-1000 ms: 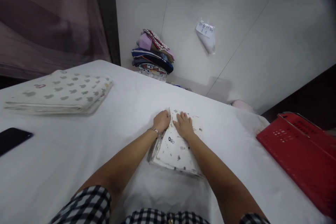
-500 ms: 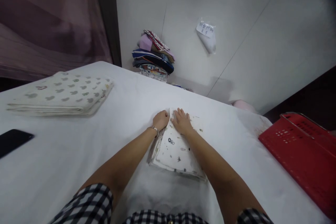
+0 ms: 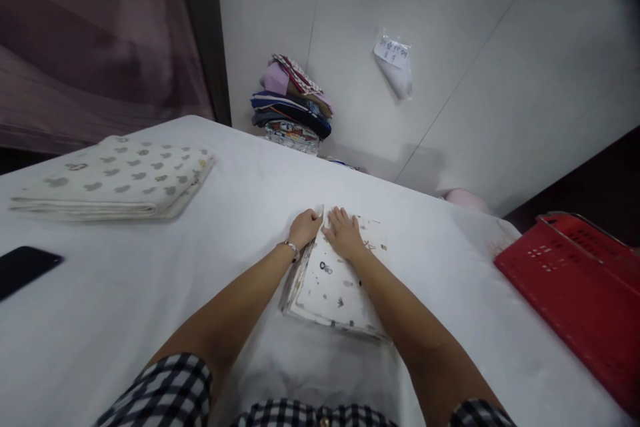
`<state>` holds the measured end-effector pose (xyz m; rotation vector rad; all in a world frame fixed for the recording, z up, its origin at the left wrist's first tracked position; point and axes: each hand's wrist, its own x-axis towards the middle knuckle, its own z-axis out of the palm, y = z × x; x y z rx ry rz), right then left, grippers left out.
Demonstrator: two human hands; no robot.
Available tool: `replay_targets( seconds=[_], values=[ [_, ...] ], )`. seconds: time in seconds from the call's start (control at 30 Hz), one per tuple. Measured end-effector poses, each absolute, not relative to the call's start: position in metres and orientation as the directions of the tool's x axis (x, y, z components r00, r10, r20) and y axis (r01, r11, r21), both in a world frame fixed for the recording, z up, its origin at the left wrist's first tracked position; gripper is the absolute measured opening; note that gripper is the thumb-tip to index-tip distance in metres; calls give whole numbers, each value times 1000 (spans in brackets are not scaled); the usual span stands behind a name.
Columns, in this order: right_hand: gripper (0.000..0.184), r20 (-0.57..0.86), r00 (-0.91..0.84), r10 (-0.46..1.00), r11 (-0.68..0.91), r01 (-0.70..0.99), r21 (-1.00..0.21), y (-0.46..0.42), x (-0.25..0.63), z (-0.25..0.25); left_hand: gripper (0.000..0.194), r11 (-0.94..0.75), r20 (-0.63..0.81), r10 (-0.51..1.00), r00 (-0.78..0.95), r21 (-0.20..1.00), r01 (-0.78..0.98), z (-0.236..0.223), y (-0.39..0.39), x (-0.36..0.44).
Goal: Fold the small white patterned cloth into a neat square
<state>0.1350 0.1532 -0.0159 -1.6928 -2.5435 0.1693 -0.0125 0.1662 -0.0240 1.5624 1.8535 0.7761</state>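
Observation:
A folded white cloth (image 3: 336,290) with small dark prints lies in front of me, its layers showing along the left side. At its far left corner my left hand (image 3: 304,228) is closed, pinching the cloth's edge between thumb and fingers. My right hand (image 3: 345,233) rests flat on the top layer near the far end, fingers stretched out. Further left lies a second folded cloth (image 3: 135,177), white with grey shapes printed on it.
The white-covered table (image 3: 240,193) carries a dark phone (image 3: 27,270) at its left edge and a red plastic basket (image 3: 575,307) at the right. Beyond the far edge is a stack of folded fabrics (image 3: 293,107). A plastic packet (image 3: 394,67) with a handwritten label lies behind.
My right hand has slid slightly left across the cloth towards my left hand. The left hand has shifted slightly left, still at the same corner.

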Motion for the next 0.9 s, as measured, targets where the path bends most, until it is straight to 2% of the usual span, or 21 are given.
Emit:
replay_targets(
  seconds=[0.13, 0.33, 0.5, 0.9],
  values=[
    [57, -48, -390, 919, 377, 909, -177, 156, 132, -18, 19, 151, -76, 987, -143, 744, 651, -23, 166, -13],
    [54, 4, -416, 909, 408, 889, -208, 161, 129, -15, 18, 160, -86, 986, -146, 753, 638, -24, 166, -12],
    [52, -18, -441, 897, 430, 882, -192, 166, 126, -20, 19, 179, -96, 982, -161, 735, 654, -24, 167, -11],
    [50, -18, -430, 903, 413, 877, -247, 126, 120, -15, 27, 76, -98, 995, 3, 794, 603, -24, 149, -32]
  ],
)
